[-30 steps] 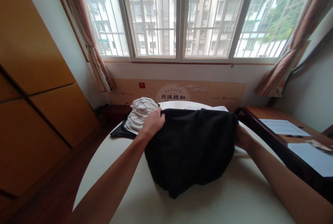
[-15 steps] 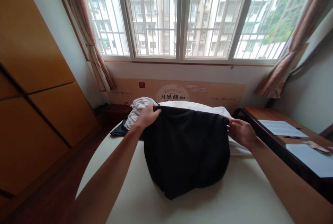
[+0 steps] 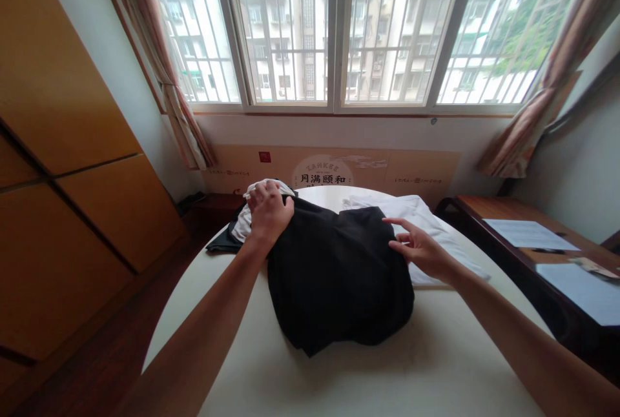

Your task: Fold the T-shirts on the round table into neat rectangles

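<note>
The person is working at a round table (image 3: 217,320). A black cloth (image 3: 334,281) is lying in a soft heap near the middle, closer to the far edge. The left hand (image 3: 269,215) is pressing down on the far left corner of the heap, with its fingers curled over. It is hard to tell if they are pinching anything. A crumpled white cloth (image 3: 245,226) is poking out just under that hand, on top of a dark cloth (image 3: 223,244) by the far left edge. The right hand (image 3: 420,252) is open, with its fingers spread wide. It is just beside the black cloth, over a flat white cloth (image 3: 411,223) near the far right edge. Flat, open fingers are good for smoothing cloth, because they are not bunching it up.
</note>
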Motion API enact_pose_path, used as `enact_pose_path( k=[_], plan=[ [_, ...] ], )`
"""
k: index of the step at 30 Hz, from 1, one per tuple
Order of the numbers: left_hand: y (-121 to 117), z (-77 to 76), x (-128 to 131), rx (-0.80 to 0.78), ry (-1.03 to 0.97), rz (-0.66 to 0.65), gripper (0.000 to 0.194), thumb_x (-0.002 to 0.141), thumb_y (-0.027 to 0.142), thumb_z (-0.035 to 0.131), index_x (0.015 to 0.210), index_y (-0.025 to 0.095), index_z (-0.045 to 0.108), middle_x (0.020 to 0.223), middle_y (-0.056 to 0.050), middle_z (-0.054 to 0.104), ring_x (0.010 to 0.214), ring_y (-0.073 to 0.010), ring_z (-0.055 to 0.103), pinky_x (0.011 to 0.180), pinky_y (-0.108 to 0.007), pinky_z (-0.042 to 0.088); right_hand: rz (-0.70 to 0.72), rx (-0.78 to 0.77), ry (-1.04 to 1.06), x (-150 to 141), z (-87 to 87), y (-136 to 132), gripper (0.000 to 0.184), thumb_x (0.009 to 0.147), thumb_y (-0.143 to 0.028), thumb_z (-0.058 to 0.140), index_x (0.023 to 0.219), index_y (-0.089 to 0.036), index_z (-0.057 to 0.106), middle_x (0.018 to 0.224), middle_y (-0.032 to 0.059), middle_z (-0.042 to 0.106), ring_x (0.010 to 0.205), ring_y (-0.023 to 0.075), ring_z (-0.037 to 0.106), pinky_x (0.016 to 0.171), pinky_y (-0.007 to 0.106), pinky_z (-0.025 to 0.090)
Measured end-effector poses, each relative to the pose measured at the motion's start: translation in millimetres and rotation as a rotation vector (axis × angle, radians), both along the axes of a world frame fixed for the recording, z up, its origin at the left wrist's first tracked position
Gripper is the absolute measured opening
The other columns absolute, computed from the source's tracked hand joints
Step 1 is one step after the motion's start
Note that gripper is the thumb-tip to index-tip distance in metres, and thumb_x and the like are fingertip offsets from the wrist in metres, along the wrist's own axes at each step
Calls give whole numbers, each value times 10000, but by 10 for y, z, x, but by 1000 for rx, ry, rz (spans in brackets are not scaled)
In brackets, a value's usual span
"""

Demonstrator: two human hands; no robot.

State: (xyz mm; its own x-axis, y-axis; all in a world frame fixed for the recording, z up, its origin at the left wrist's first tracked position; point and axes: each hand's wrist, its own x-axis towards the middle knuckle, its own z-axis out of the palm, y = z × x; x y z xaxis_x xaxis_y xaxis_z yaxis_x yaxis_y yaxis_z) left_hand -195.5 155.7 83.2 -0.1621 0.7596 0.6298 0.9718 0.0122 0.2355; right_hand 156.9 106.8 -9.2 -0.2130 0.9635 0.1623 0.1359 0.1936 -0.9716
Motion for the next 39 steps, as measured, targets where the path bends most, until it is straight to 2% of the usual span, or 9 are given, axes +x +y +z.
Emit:
enact_pose_path(
  k=[4,7,10,13,19,24,28,31,39],
  plan=[
    [-633,342,417,-451,133,-531,235,976,401,515,979,211,653,972,-84,725,904,-264,686,791,-345,500,-272,-91,489,65,12,141,381,762,-354,885,1054,-242,669,672,-51,634,507,92,536,430,174,452],
    [-1129,400,760,-932,321,-887,244,931,442,552,889,250,698,888,-21,749,780,-222,696,620,-300,458,-351,-122,593,117,-59,224,297,729,-252,879,911,-244,644,709,-23,661,579,119,622,512,194,555],
    [-1365,276,955,-1125,464,-952,348,834,448,682,1111,243,729,1087,-63,769,928,-268,733,668,-305,515,-254,-101,526,77,-137,245,288,760,-307,860,960,-235,666,913,54,741,862,194,732,776,294,638],
    [-1300,101,948,-1012,517,-739,721,795,413,753,1426,107,586,1399,-227,636,1233,-373,649,949,-416,551,-251,51,268,-22,-176,205,324,805,-437,831,1001,-221,692,1089,97,732,1024,248,715,907,386,610],
    [-763,-164,626,-556,591,-524,894,772,171,724,1602,139,393,1685,-224,323,1544,-417,299,1279,-607,117,-402,600,-231,-355,-128,-86,199,967,-411,644,1063,-237,641,1091,103,648,847,225,650,734,386,599],
    [-376,-230,413,-438,514,-551,589,837,65,581,1417,169,594,1436,-183,623,1356,-352,546,1214,-541,293,-112,790,-554,-606,-181,-225,580,984,-279,615,1541,-333,463,1481,127,550,1285,314,609,1062,504,549],
    [-318,-96,385,-427,458,-586,359,915,73,487,1187,175,698,1166,-153,751,1175,-319,669,1112,-472,396,-87,819,-758,-606,-309,-120,869,966,-224,643,1685,-396,187,1746,121,205,1515,379,399,1165,583,442],
    [-398,77,400,-403,383,-670,274,943,118,476,1081,184,702,991,-131,769,1006,-297,714,973,-397,467,-173,805,-798,-569,-358,-52,850,966,-258,674,1680,-389,233,1754,143,154,1480,427,434,1113,596,479],
    [-639,517,335,-313,-104,-924,222,1007,348,463,978,221,643,949,-20,722,883,-218,664,822,-304,497,-412,904,-466,-517,-20,-211,241,1030,-363,569,1223,-298,699,1529,132,523,1271,356,593,1073,570,504]
  ],
)
